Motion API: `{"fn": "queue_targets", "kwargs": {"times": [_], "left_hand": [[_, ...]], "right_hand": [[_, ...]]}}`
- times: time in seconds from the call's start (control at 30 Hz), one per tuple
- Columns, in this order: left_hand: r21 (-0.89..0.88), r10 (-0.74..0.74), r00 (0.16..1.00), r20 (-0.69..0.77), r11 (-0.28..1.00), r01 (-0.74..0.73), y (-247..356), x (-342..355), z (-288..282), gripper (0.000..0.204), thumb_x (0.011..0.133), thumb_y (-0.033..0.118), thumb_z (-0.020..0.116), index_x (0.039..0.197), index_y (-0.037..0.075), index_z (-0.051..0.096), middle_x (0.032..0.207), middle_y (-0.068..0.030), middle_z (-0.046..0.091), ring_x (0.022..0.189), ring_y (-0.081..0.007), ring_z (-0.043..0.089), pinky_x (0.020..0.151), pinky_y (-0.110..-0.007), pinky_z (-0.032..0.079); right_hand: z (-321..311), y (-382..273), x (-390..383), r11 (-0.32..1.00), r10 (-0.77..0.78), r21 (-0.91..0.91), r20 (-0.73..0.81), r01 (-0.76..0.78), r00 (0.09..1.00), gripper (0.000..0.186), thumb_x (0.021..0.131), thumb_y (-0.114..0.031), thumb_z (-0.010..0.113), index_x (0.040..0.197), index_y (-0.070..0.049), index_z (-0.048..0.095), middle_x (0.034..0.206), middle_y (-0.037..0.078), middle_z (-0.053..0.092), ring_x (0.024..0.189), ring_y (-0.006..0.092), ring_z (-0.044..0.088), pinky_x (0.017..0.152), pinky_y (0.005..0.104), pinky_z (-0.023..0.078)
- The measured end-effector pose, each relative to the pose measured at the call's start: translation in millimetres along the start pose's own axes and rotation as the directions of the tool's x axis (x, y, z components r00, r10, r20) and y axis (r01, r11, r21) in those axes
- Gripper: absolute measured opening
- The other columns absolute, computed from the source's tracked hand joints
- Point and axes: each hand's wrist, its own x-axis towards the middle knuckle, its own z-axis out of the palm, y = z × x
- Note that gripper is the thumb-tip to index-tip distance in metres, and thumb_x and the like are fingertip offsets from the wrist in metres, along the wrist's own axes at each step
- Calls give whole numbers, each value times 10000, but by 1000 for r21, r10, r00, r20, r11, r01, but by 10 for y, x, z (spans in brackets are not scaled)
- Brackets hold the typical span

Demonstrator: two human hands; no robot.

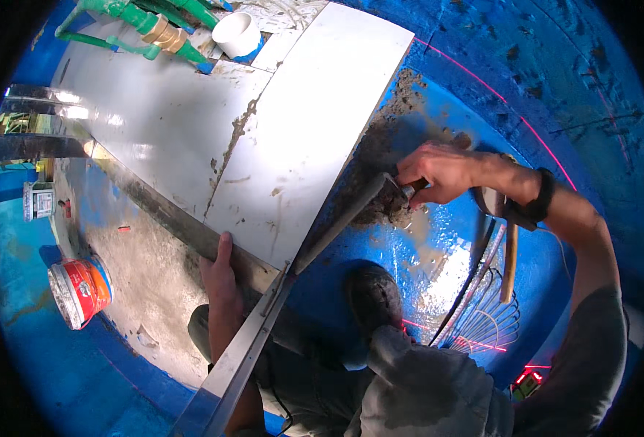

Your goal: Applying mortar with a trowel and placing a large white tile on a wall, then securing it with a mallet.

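Observation:
My right hand (438, 175) is closed around the short handle of a trowel (411, 191). Dark wet mortar (389, 204) sits at its blade, beside the side of the tiled ledge. My left hand (222, 280) rests against the ledge's grey front edge (183, 231), its thumb stretched upward and its other fingers partly hidden. Large white tiles (315, 131) cover the ledge, with mortar smears along one joint. A long metal straightedge (253, 328) runs from the lower edge of view to the near tile corner, passing over my left forearm.
Green pipes (129, 14) and a white pipe end (237, 34) rise at the back left. An orange-and-white bucket (81, 293) stands on the left. A wire rake (486, 320) and a wooden handle (510, 266) are at right, on the wet blue floor (387, 255). Red laser lines (508, 105) cross the blue wall.

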Motion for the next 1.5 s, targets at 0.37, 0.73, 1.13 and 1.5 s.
{"fn": "queue_targets", "kwargs": {"times": [0.37,0.73,1.13,1.5], "left_hand": [[-1,-2,1000,27,1000,2,25,-18,53,745,992,224,743,1557,-36,333,1520,-160,496,1375,-279,503,1179,-403,397],[35,-60,998,-23,998,61,15,11,-14,779,1009,259,720,1593,-19,283,1529,-175,478,1359,-293,515,1148,-408,437],[-23,-50,998,50,998,51,29,-41,40,719,1031,230,687,1593,0,302,1552,-145,469,1392,-273,488,1178,-409,408],[-11,-14,999,42,1000,14,19,0,-23,733,1022,218,702,1588,-25,305,1555,-155,472,1395,-272,491,1179,-394,403]], "right_hand": [[-118,79,250,999,-45,21,19,45,999,322,745,-235,857,807,-11,634,848,168,627,903,427,661,715,541,490],[18,79,-113,994,-26,101,-91,35,996,322,748,-207,855,826,-12,612,859,161,622,893,429,644,703,537,462],[-53,191,205,1000,-12,4,43,12,999,295,761,-219,811,790,-2,614,798,220,624,848,475,628,687,565,458],[-184,49,115,996,-33,78,26,31,999,350,754,-200,868,792,27,604,842,219,619,895,467,629,721,535,470]]}}
